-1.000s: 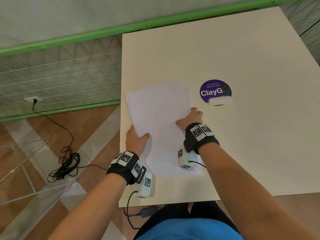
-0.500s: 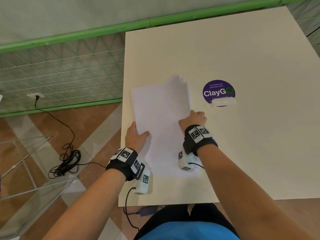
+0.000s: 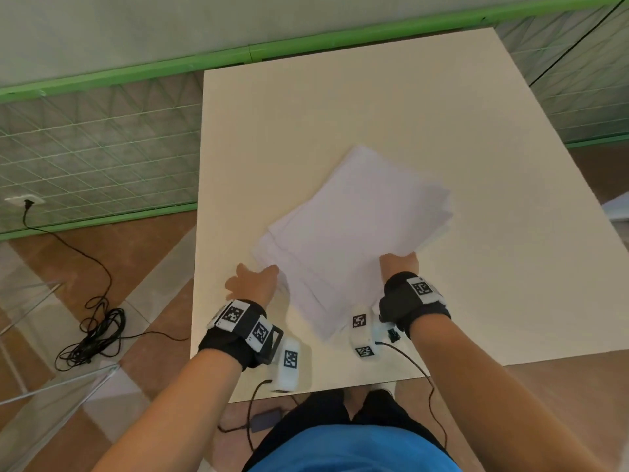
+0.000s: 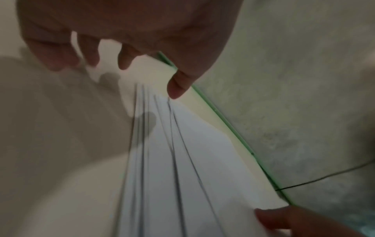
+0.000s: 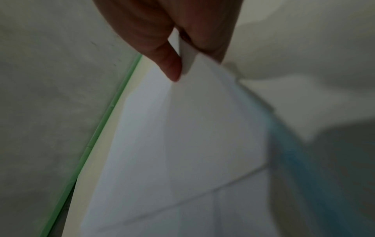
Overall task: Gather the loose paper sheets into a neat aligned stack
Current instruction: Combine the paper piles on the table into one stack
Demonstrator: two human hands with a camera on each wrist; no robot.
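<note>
A loose stack of white paper sheets lies askew on the cream table, its sheets fanned so that several edges show. My right hand pinches the stack's near right edge between thumb and fingers and lifts that side. My left hand is at the near left corner with its fingers spread and straight. In the left wrist view the fanned paper sheets run toward my left hand, whose thumb tip is at their edges and grips nothing. The right thumb shows at the far side.
The table's left edge drops to a brown tiled floor with a coiled black cable. A green rail and a mesh fence stand behind and to the left. Bare tabletop lies to the right.
The stack has swung clockwise and shifted right, with its right side lifted by my right hand. My left hand has slid off the top of the sheets to their left corner.
</note>
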